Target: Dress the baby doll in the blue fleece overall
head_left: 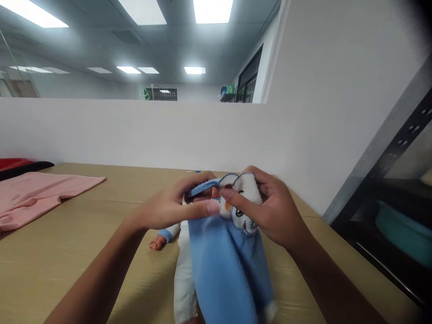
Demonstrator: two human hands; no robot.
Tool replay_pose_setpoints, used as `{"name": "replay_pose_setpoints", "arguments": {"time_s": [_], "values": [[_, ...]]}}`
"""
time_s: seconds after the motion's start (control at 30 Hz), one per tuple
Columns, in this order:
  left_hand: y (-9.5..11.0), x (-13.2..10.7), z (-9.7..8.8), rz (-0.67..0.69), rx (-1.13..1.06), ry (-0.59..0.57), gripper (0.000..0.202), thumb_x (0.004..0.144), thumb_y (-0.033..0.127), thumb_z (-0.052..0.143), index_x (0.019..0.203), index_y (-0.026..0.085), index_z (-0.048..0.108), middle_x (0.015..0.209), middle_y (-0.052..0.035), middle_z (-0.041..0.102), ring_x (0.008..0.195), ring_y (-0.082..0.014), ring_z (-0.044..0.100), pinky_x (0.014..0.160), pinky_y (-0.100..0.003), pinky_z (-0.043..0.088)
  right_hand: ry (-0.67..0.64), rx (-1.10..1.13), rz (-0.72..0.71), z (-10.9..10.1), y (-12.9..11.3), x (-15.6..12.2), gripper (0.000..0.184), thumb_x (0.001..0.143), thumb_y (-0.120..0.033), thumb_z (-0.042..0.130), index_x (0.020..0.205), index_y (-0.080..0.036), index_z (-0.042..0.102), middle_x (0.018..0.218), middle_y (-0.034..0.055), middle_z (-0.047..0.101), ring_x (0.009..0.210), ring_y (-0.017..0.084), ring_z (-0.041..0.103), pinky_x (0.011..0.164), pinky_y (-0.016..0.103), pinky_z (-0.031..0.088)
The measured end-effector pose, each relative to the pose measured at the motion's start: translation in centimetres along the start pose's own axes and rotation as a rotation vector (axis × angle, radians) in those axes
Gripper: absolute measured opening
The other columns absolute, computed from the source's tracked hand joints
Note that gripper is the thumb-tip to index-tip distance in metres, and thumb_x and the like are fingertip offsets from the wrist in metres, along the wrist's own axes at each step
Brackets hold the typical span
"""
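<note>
Both the left hand (168, 207) and the right hand (275, 209) are grasping the blue garment (219, 265), the left at its upper edge and the right at its white patch (250, 186); it hangs above the near middle of the tabletop (81, 225), partly covering the doll (184, 270). It looks light, soft and limp, probably not slippery or fragile, so the edge and the thicker patch seem good places for holding. At right, a teal tub (403, 234) sits in the rack (374, 189); its content I cannot tell.
</note>
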State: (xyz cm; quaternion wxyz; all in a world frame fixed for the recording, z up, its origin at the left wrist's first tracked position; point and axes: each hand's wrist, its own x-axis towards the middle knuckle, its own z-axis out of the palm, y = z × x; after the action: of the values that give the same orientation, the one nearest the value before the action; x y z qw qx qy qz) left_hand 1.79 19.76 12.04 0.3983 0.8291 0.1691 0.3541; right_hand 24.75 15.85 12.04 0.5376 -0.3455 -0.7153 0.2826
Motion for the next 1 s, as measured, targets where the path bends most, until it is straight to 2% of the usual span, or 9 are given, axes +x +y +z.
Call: {"name": "replay_pose_setpoints", "arguments": {"time_s": [0.13, 0.23, 0.33, 0.43, 0.53, 0.63, 0.7, 0.8, 1.0], "values": [[-1.2, 0.3, 0.0, 0.049, 0.125, -0.013, 0.024, 0.095, 0.039, 0.082, 0.105, 0.02, 0.07, 0.096, -0.0016, 0.061, 0.09, -0.0175, 0.056, 0.082, -0.027, 0.046, -0.026, -0.073, -0.05, 0.2, 0.2, 0.4, 0.024, 0.097, -0.038, 0.08, 0.085, -0.022, 0.066, 0.078, -0.0018, 0.068, 0.071, 0.015, 0.062, 0.07, 0.027, 0.051], [-3.2, 0.0, -0.3, 0.12, -0.032, -0.038, 0.02, 0.101, 0.033, 0.075, 0.116, 0.021, 0.069, 0.11, -0.005, 0.065, 0.102, -0.0191, 0.06, 0.092, -0.028, 0.049, -0.2, -0.198, -0.175, -0.7, 1.5, 0.5, 0.017, 0.095, -0.039, 0.08, 0.096, -0.023, 0.075, 0.104, 0.0051, 0.068, 0.094, 0.021, 0.065, 0.083, 0.032, 0.054], [-5.1, -0.7, -1.3, 0.115, -0.166, -0.001, 0.014, 0.103, 0.029, 0.072, 0.114, 0.022, 0.067, 0.102, -0.0026, 0.062, 0.092, -0.0151, 0.058, 0.081, -0.023, 0.049, -0.386, -0.25, -0.221, -2.3, 3.5, 1.0, 0.025, 0.087, -0.04, 0.089, 0.104, -0.023, 0.08, 0.124, 0.0094, 0.066, 0.113, 0.027, 0.064, 0.093, 0.036, 0.054], [-6.0, -1.3, -2.5, 0.078, -0.171, 0.051, 0.015, 0.101, 0.031, 0.075, 0.106, 0.021, 0.064, 0.093, -0.0008, 0.057, 0.084, -0.0138, 0.055, 0.073, -0.022, 0.048, -0.419, 0.047, -0.088, -3.7, 5.1, 1.2, 0.017, 0.092, -0.036, 0.086, 0.101, -0.026, 0.075, 0.09, 0.001, 0.071, 0.08, 0.018, 0.067, 0.071, 0.028, 0.053], [-6.0, -1.5, -3.1, 0.016, -0.141, 0.055, 0.024, 0.095, 0.033, 0.082, 0.106, 0.02, 0.065, 0.093, -0.0013, 0.057, 0.084, -0.015, 0.055, 0.073, -0.023, 0.047, -0.322, 0.365, -0.042, -4.3, 6.0, 1.3, 0.023, 0.101, -0.03, 0.075, 0.086, -0.026, 0.058, 0.056, -0.0095, 0.054, 0.048, 0.009, 0.046, 0.051, 0.021, 0.037], [-6.0, -1.3, -3.0, 0.002, -0.136, 0.034, 0.025, 0.092, 0.033, 0.085, 0.1, 0.018, 0.067, 0.088, -0.0003, 0.056, 0.081, -0.0144, 0.054, 0.071, -0.023, 0.046, -0.377, 0.422, 0.0, -4.4, 6.7, 1.5, 0.026, 0.105, -0.033, 0.069, 0.087, -0.025, 0.053, 0.06, -0.0091, 0.054, 0.047, 0.007, 0.037, 0.048, 0.021, 0.029], [-6.1, -1.0, -2.7, 0.055, -0.141, 0.081, 0.024, 0.093, 0.034, 0.084, 0.097, 0.018, 0.067, 0.087, -0.0003, 0.057, 0.08, -0.0143, 0.055, 0.071, -0.024, 0.046, -0.508, 0.402, 0.095, -4.2, 7.1, 1.7, 0.024, 0.101, -0.042, 0.075, 0.101, -0.026, 0.057, 0.076, -0.0059, 0.06, 0.054, 0.008, 0.04, 0.05, 0.02, 0.031], [-6.3, -0.7, -2.0, 0.13, -0.145, 0.168, 0.023, 0.092, 0.034, 0.085, 0.097, 0.018, 0.069, 0.093, -0.0018, 0.06, 0.084, -0.0154, 0.057, 0.075, -0.025, 0.048, -0.669, 0.266, 0.263, -3.5, 7.7, 1.9, 0.059, 0.085, -0.051, 0.09, 0.127, -0.025, 0.057, 0.085, -0.0047, 0.057, 0.067, 0.012, 0.049, 0.058, 0.021, 0.041], [-6.2, -0.6, -1.1, 0.118, -0.164, 0.196, 0.031, 0.084, 0.036, 0.093, 0.092, 0.018, 0.068, 0.087, -0.0002, 0.062, 0.082, -0.0154, 0.059, 0.076, -0.026, 0.049, -0.71, -0.042, 0.245, -1.2, 8.0, 1.6, 0.064, 0.069, -0.049, 0.1, 0.12, -0.023, 0.072, 0.105, 0.0012, 0.073, 0.096, 0.022, 0.069, 0.084, 0.031, 0.058]]}}
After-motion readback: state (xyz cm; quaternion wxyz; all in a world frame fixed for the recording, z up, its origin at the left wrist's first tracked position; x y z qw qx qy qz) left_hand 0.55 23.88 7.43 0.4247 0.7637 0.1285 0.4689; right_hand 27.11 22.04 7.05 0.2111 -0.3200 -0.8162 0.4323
